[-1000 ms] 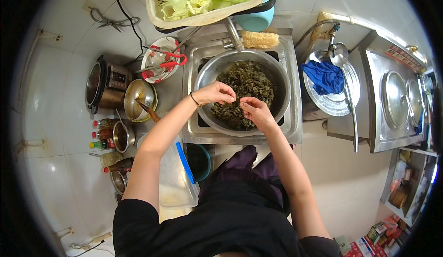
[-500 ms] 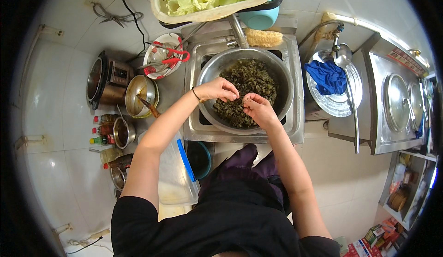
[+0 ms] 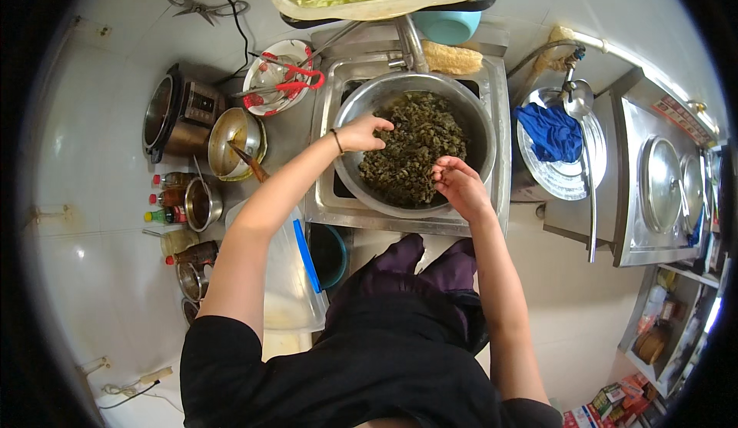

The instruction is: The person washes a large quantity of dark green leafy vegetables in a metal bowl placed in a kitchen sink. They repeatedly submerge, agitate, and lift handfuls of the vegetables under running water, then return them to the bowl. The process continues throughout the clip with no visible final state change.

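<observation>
A wide steel basin [image 3: 482, 168] sits in the sink, filled with a heap of dark green chopped leafy vegetable [image 3: 411, 151]. Over the basin's left side, my left hand [image 3: 363, 133] is open, thumb and fingers apart, with nothing visible between them. My right hand [image 3: 463, 185] is above the heap's lower right side. Its fingers are curled together in a pinch, and whatever lies between the tips is too small to make out.
Behind the basin stand a faucet [image 3: 413, 47], a loofah [image 3: 452, 58] and a basket [image 3: 384, 7] of pale cabbage leaves. To the left are a patterned bowl [image 3: 262, 107] with red-handled tongs, a pan [image 3: 224, 158] and a cooker [image 3: 192, 124]. A blue cloth [image 3: 550, 132] lies on a lid at right.
My hands have moved apart from their meeting point over the basin's middle. The left went left and its fingers spread; the right shifted right and nearer to me.
</observation>
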### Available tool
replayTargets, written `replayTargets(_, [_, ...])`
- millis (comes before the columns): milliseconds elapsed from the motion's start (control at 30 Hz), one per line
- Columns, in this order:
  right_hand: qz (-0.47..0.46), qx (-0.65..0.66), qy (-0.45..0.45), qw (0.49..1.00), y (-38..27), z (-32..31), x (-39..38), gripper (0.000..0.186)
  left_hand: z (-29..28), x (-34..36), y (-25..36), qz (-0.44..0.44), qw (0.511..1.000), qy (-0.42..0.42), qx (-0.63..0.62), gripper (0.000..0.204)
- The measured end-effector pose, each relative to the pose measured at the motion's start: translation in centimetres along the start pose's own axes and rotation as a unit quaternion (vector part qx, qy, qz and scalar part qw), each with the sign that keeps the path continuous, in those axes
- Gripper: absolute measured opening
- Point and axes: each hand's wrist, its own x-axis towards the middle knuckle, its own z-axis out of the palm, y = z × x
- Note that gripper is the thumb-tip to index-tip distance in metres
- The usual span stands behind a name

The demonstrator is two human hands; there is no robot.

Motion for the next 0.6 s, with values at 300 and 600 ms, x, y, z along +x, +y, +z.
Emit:
replayTargets(300, [0.006,-0.017,0.054,0.998,0.1,-1.4,-1.2,0.014,7.0,-0.3,4.8,-0.209,0.949,-0.123,0.203,0.103])
replayTargets(600, [0.005,-0.023,0.079,0.997,0.1,-1.4,-1.5,0.013,10.0,0.4,7.4,-0.325,0.936,-0.039,0.132,0.062])
